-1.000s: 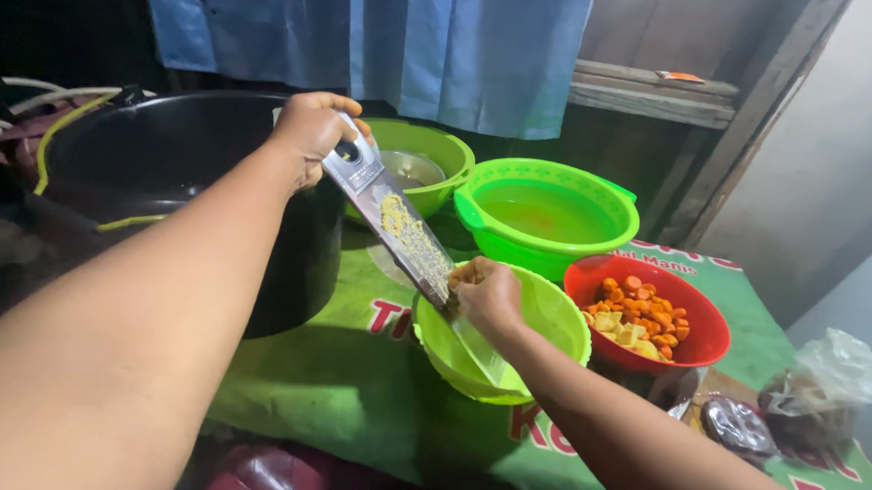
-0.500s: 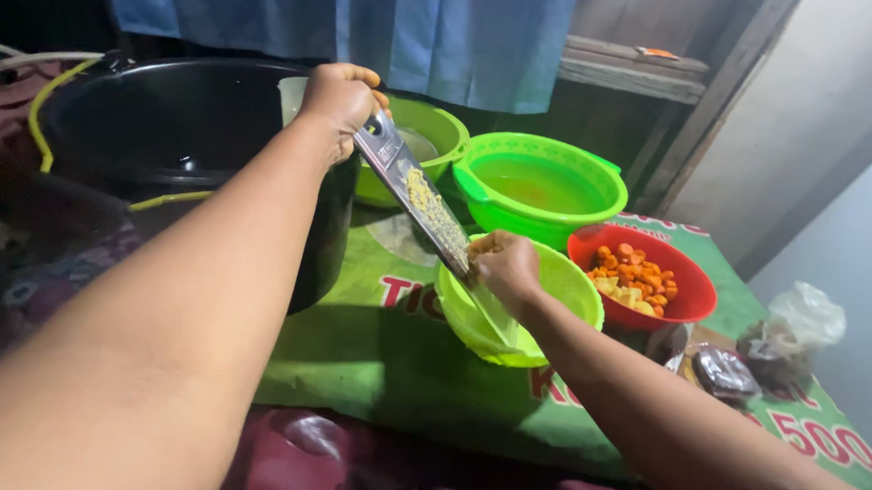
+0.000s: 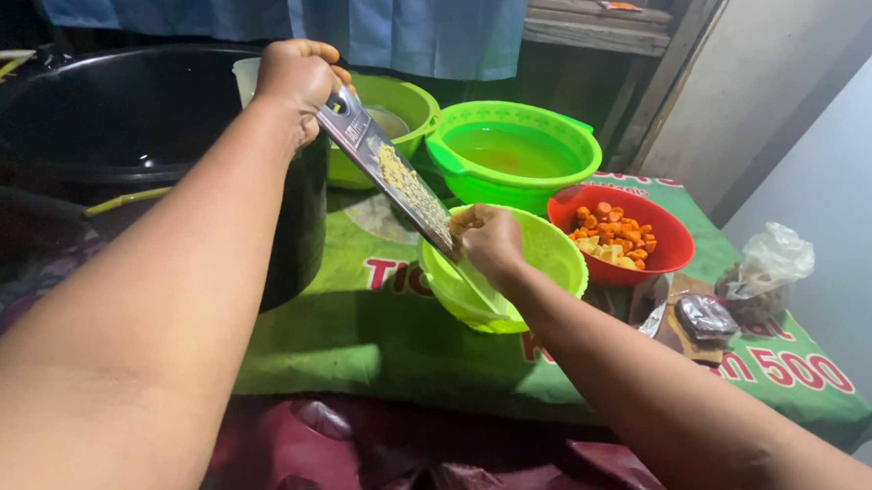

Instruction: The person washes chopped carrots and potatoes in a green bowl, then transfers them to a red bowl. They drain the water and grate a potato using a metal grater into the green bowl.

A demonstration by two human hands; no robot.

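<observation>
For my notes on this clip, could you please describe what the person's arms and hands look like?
Both forearms are bare to the frame's edge: no sleeves, gloves, watch or bracelets show. The left hand and right hand show no rings; the fingers are mostly curled out of view.

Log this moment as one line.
left hand: holds grater top | right hand: presses food piece on grater | under: lime bowl | near: red bowl
</observation>
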